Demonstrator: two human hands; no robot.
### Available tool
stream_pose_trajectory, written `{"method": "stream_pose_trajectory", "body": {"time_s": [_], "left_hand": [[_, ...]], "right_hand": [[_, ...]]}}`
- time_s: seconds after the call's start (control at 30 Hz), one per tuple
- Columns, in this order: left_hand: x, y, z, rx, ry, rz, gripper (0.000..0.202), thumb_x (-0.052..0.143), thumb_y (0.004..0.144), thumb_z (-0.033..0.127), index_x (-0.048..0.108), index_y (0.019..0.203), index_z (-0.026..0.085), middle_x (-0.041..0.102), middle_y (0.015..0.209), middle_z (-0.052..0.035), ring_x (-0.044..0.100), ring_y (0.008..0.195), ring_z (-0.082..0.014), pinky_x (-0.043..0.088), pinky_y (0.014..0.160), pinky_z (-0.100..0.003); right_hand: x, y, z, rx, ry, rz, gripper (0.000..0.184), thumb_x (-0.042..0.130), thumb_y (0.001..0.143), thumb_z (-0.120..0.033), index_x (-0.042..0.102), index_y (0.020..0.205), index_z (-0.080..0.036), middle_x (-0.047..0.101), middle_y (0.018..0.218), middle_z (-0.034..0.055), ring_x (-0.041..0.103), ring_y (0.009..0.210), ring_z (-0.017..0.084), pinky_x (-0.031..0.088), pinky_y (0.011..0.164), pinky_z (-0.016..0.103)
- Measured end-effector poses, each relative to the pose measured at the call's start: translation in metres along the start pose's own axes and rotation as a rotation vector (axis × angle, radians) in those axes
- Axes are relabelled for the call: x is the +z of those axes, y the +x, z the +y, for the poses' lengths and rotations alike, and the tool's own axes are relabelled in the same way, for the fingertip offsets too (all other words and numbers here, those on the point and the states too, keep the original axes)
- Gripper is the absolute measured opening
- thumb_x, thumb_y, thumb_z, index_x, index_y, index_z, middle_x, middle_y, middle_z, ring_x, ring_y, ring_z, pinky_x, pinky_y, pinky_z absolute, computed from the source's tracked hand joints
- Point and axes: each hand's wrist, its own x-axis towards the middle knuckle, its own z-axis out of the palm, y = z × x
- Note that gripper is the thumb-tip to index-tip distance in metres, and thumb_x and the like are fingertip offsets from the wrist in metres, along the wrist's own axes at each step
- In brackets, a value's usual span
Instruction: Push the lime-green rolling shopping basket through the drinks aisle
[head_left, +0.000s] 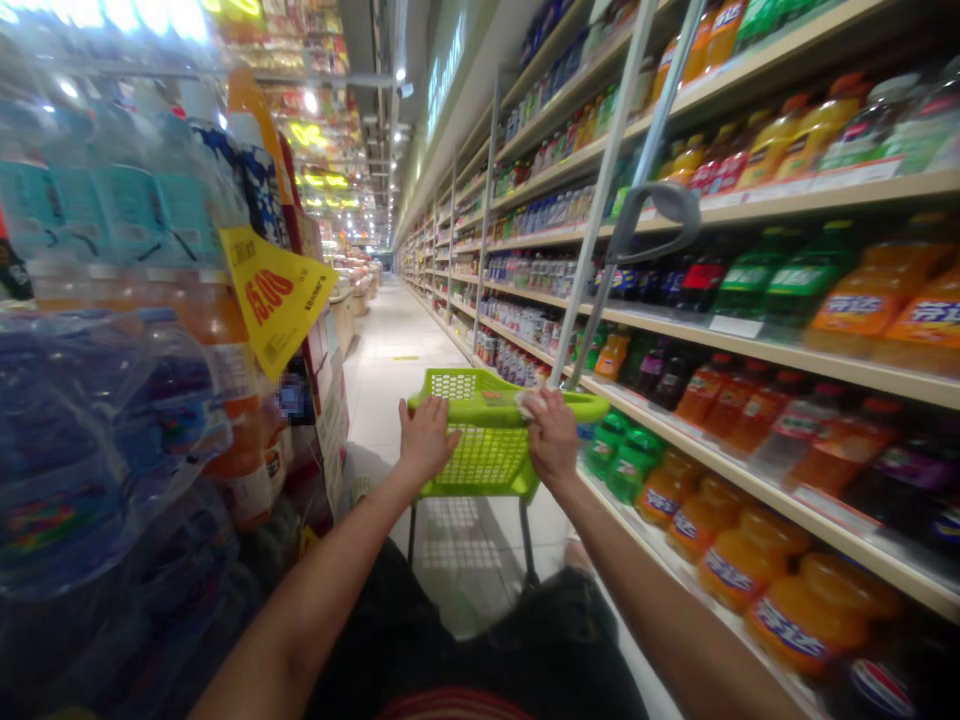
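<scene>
A lime-green shopping cart [480, 455] stands in front of me in a supermarket aisle. My left hand [424, 440] grips the left part of the cart's green handle bar [585, 405]. My right hand [551, 435] is closed on the bar further right, with a small white scrap of paper under its fingers. The cart's mesh basket looks empty from here. Both my forearms reach forward over my dark trousers.
Shelves of soft-drink bottles [780, 440] run close along the right, with a slanted metal pole [600, 210] in front. On the left stand wrapped bottle packs [112, 400] and a yellow price sign [274, 295]. The tiled aisle floor [394, 340] stretches ahead.
</scene>
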Motion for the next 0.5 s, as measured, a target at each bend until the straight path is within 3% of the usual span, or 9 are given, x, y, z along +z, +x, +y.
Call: {"method": "stream_pose_trajectory", "body": {"time_s": [0.17,0.37,0.5], "left_hand": [[-0.003,0.0,-0.009,-0.032,-0.007,-0.003,0.047,0.038,0.086,0.037,0.043,0.128,0.017,0.043,0.138,-0.0104,0.034,0.129,-0.0244,0.014,0.107,-0.057],[0.0,-0.002,-0.013,-0.095,0.0,0.022,0.046,0.036,0.087,0.035,0.042,0.128,0.016,0.043,0.137,-0.0104,0.031,0.131,-0.0249,0.014,0.107,-0.058],[0.001,-0.002,-0.006,-0.086,0.006,0.044,0.044,0.038,0.086,0.034,0.044,0.126,0.018,0.048,0.134,-0.0099,0.034,0.129,-0.0243,0.013,0.108,-0.056]], "right_hand": [[0.007,0.003,-0.028,-0.133,0.04,-0.105,0.036,0.039,0.084,-0.019,0.056,0.116,-0.024,0.047,0.133,0.0071,0.033,0.13,0.023,0.027,0.103,0.048],[0.012,0.011,-0.012,0.056,-0.038,-0.077,0.037,0.04,0.083,-0.02,0.055,0.117,-0.023,0.045,0.135,0.0107,0.037,0.126,0.027,0.027,0.1,0.054],[0.016,0.01,-0.033,0.019,0.018,-0.103,0.04,0.038,0.082,-0.016,0.055,0.117,-0.022,0.046,0.134,0.0089,0.034,0.128,0.025,0.028,0.101,0.05]]}}
